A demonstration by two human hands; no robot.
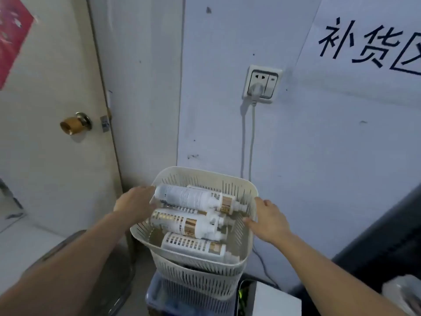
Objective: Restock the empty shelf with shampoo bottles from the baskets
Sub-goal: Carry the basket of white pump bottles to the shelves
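A cream slotted basket (247, 233) fills the lower middle of the head view, held up in front of the wall. Several white shampoo bottles with gold labels lie on their sides in it: one on top at the back (189, 197), one in the middle (184, 222), one at the front (193, 245). My left hand (134, 205) grips the basket's left rim, fingertips by the top bottle's base. My right hand (270, 221) holds the right rim, thumb inside and fingers outside. No shelf is in view.
A second slotted basket (198, 283) sits right under the held one, on a blue crate (156, 297). A door with a brass knob (73, 125) is at the left. A wall socket (262, 84) with a hanging cord is behind. A white box (278, 302) stands at the lower right.
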